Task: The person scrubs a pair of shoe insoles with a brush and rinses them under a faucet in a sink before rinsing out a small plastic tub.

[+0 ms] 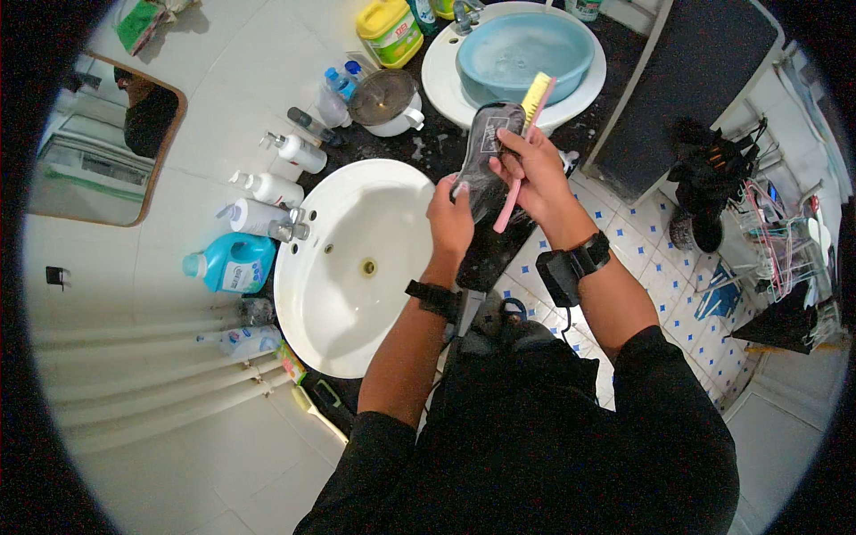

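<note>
A dark grey, long, rounded piece that looks like a shoe insole [482,159], with a pale printed patch near its far end, is held between both hands above the dark counter. My left hand [450,220] is closed on its near left edge, thumb on top. My right hand [538,174] grips a pink brush [506,210] with yellow bristles and also touches the insole's right side. The bristles point up and away, past the fingers. Part of the insole's near end is hidden by my left hand.
A white sink [406,201] lies to the left. Beyond, a blue basin [526,92] of cloudy water sits in a second sink [443,98]. A lidded white pot [389,120], pump bottles [301,153] and a blue detergent jug [234,265] line the counter. A dark panel [682,94] stands right.
</note>
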Motion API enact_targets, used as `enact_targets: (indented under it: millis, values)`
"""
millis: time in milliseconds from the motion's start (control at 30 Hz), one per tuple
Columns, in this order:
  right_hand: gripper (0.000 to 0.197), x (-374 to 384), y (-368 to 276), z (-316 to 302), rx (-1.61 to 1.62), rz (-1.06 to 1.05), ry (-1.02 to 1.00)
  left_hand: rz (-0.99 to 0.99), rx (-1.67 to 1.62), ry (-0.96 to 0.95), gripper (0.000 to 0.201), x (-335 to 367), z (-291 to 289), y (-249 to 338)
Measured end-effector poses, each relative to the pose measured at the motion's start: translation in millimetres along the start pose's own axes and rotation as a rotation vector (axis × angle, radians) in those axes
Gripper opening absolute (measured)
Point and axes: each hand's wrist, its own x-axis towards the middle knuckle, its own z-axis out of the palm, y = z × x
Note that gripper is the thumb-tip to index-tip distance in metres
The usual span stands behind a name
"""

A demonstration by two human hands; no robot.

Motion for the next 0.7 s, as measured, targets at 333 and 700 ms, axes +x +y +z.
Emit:
enact_targets:
  millis: [333,700]
  values:
    - [0.023,-26.2,35.9,-92.3,-0.491,0.150,0.435,0.185,0.687,-0.292,0.034,4.0,-15.2,-33.6]
    - [0.049,-21.1,66.5,-136.3,-1.417,-0.294,0.318,0.205,0.638,-0.161,0.043,-53.3,40.8,-58.3]
